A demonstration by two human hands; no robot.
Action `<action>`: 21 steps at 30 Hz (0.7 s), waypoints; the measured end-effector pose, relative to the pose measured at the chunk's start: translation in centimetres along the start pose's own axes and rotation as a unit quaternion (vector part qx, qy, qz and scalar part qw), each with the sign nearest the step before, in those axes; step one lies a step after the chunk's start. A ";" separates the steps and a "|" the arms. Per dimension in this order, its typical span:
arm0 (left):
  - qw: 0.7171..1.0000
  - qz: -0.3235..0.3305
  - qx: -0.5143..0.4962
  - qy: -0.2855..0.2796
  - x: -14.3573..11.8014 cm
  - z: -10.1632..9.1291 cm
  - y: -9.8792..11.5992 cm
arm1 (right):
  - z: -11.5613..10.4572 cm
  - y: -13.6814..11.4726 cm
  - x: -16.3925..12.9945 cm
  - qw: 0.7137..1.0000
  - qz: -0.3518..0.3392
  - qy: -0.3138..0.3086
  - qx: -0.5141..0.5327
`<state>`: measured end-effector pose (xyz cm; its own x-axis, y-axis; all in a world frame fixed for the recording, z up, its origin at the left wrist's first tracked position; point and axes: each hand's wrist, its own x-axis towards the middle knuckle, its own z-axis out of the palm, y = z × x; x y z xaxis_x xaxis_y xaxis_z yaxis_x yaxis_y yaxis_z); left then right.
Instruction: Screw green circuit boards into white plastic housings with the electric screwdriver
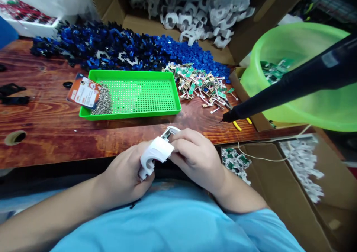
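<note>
Both my hands meet just below the table's front edge, close to my body. My left hand (pixel 124 175) grips a white curved plastic housing (pixel 155 152) from below and behind. My right hand (pixel 195 157) closes over the housing's upper right end, fingers curled on it. A small dark and metal part shows at the housing's top, by my right fingertips. A black electric screwdriver (pixel 290 84) hangs in from the right, its tip above the table near the circuit boards.
A green perforated tray (pixel 134 96) holds a heap of screws (pixel 103 101) at its left end. Behind it lie blue plastic parts (pixel 111 49), small circuit boards (pixel 203 84), a carton of white housings (pixel 195 10) and a green basin (pixel 295 70). Cartons stand at lower right.
</note>
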<state>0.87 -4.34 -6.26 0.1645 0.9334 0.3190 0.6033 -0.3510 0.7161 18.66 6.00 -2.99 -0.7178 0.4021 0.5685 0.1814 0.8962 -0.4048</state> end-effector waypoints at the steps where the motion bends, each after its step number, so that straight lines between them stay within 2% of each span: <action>1: 1.000 -0.013 0.002 -0.002 0.0 0.0 0.0 | 0.2 0.1 0.0 1.000 -0.002 -0.009 -0.014; 4: 0.996 -0.074 -0.025 -0.033 0.1 0.1 -0.1 | 0.2 0.8 -0.1 0.999 -0.020 -0.040 -0.030; 7: 0.987 -0.120 -0.072 -0.077 0.3 0.0 -0.2 | -0.8 1.3 -0.6 0.997 -0.009 -0.073 0.027; 8: 0.985 -0.128 -0.081 -0.085 0.3 0.0 -0.2 | -1.2 1.4 -0.8 0.997 0.008 -0.059 0.052; 10: 0.982 -0.138 -0.089 -0.094 0.4 -0.1 -0.3 | -1.7 1.4 -1.2 0.994 0.070 0.008 0.089; 12: 0.983 -0.131 -0.082 -0.100 0.7 -0.1 -0.2 | -1.7 1.1 -1.3 0.979 0.149 0.066 0.122; 14: 0.988 -0.104 -0.060 -0.101 1.2 0.1 0.0 | -1.2 0.5 -1.1 0.965 0.195 0.059 0.163; 16: 0.991 -0.075 -0.025 -0.110 1.8 0.4 0.2 | -0.4 -0.1 -0.6 0.966 0.183 0.025 0.178; 18: 0.990 -0.056 -0.002 -0.126 2.5 0.7 0.4 | 0.1 -0.5 -0.1 0.976 0.154 0.021 0.150; 21: 0.986 -0.038 -0.027 -0.159 3.0 0.6 0.4 | -0.9 -0.4 0.1 0.984 0.127 0.032 0.123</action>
<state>2.08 -1.65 -5.46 0.3623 0.9303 0.0577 0.5817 -0.2740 0.7659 19.14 5.85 -2.15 -0.6253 0.6249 0.4674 0.1748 0.6959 -0.6965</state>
